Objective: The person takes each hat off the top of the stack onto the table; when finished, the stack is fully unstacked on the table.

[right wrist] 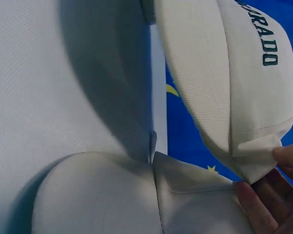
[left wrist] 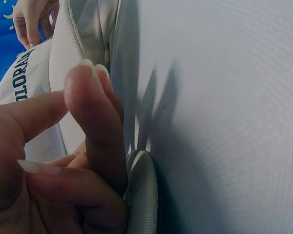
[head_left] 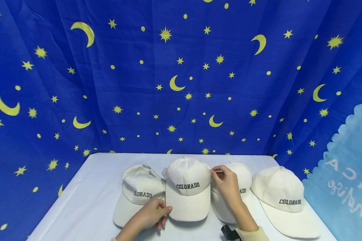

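Note:
A white baseball cap [head_left: 187, 206] lettered COLORADO is held upright in the middle, its brim toward me. My right hand [head_left: 227, 182] pinches the fabric low on its right side, by the back of the crown; the right wrist view shows that cap [right wrist: 263, 102] with the fingertips at its lower corner. My left hand [head_left: 151, 214] holds the left edge of the brim between thumb and a finger, the other fingers loosely bent. Like caps stand on either side: one at left [head_left: 128, 211], partly behind my left hand, and one at right [head_left: 241, 170], partly behind my right hand.
A further white cap [head_left: 286, 187] sits at the far right of the white table [head_left: 75, 201]. Blue cloth [head_left: 132, 87] with yellow moons and stars hangs behind and along the sides. A light blue cloth [head_left: 350, 147] with white lettering hangs at right.

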Tool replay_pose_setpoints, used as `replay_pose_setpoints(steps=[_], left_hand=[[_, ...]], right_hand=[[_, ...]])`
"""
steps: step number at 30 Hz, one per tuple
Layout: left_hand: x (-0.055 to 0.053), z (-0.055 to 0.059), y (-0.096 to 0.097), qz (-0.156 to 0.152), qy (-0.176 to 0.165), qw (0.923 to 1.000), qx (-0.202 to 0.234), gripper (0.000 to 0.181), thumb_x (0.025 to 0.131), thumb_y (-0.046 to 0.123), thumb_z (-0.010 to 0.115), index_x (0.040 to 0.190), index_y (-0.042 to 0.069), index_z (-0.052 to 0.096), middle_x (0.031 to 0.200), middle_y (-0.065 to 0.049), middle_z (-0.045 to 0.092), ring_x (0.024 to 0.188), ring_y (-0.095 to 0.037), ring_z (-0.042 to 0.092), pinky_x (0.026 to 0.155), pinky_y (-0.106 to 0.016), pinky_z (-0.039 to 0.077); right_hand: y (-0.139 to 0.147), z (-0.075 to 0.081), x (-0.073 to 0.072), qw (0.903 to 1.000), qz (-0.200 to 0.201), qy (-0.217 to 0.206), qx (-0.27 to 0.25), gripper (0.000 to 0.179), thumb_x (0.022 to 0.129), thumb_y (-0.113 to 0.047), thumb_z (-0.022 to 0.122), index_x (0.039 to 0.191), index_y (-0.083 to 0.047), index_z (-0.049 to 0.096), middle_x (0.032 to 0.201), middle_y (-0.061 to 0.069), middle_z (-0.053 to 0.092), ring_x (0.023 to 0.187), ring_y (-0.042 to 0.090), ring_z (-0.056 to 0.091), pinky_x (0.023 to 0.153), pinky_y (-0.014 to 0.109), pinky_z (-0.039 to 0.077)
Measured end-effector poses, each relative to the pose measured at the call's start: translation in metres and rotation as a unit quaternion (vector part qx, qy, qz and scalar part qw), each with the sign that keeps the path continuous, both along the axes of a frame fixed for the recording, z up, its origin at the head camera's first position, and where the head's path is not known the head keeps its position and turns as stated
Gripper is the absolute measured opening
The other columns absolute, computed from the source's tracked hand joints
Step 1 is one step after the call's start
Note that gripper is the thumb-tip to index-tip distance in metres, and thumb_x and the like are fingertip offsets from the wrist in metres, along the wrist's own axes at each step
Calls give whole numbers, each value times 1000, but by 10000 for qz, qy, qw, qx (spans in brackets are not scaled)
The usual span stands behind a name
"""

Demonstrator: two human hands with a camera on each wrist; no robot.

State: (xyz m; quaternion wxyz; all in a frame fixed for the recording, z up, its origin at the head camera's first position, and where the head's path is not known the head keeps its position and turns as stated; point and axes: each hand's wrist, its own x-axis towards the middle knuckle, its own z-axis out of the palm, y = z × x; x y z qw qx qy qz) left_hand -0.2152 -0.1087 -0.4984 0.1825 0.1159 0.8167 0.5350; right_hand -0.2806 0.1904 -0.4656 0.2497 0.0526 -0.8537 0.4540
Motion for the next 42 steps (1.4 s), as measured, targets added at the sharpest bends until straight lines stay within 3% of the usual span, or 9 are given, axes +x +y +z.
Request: replay_pose_setpoints(steps=[25, 42], left_hand=[[0, 2, -3, 166, 415, 9975, -556, 30, 99, 28, 69, 81, 6, 59, 56, -3, 61, 39, -11, 57, 45, -27, 42], [-1, 2, -3, 167, 386, 9962, -768, 30, 98, 29, 70, 79, 8, 57, 56, -3, 61, 39, -13, 59, 45, -27, 43]], right_hand=[[-1, -1, -1, 9973, 141, -184, 699, 4, 90, -6, 77, 93, -6, 74, 90, 3, 74, 83, 15, 72, 78, 35, 58], [-3, -7, -3, 9916, 57, -195, 1280, 9, 86, -3, 80, 87, -10, 74, 89, -1, 71, 83, 15, 69, 76, 35, 57]])
